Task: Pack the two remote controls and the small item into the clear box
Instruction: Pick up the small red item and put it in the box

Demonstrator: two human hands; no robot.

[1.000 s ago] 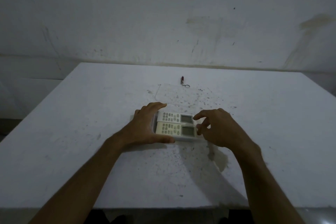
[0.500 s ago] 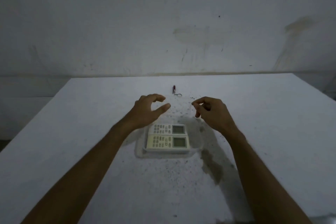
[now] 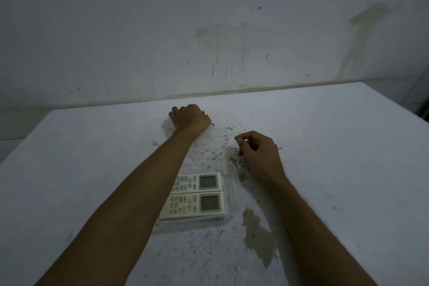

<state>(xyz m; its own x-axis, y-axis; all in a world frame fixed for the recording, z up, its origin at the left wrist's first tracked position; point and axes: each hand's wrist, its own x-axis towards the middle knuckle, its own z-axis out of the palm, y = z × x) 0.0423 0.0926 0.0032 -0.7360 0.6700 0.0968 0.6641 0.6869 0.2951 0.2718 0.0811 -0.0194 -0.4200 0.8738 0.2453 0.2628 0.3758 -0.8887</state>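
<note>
Two white remote controls lie side by side inside the shallow clear box (image 3: pixel 228 206), the far remote (image 3: pixel 202 182) partly under my left forearm and the near remote (image 3: pixel 197 204) in full view. My left hand (image 3: pixel 190 118) is stretched to the far middle of the table, its fingers closed down over the small keychain item. Only a bit of the item's ring (image 3: pixel 212 125) sticks out at the hand's right side. My right hand (image 3: pixel 257 153) hovers beyond the box's right end, loosely curled and holding nothing.
The white table (image 3: pixel 336 158) is speckled with dark marks, and a brownish stain (image 3: pixel 257 237) lies right of the box. A stained wall (image 3: pixel 209 30) rises just behind the table's far edge.
My left hand left the box, reached forward and closed over the keychain item. My right hand stayed near the box's right end. The view shifted, so the box now appears lower.
</note>
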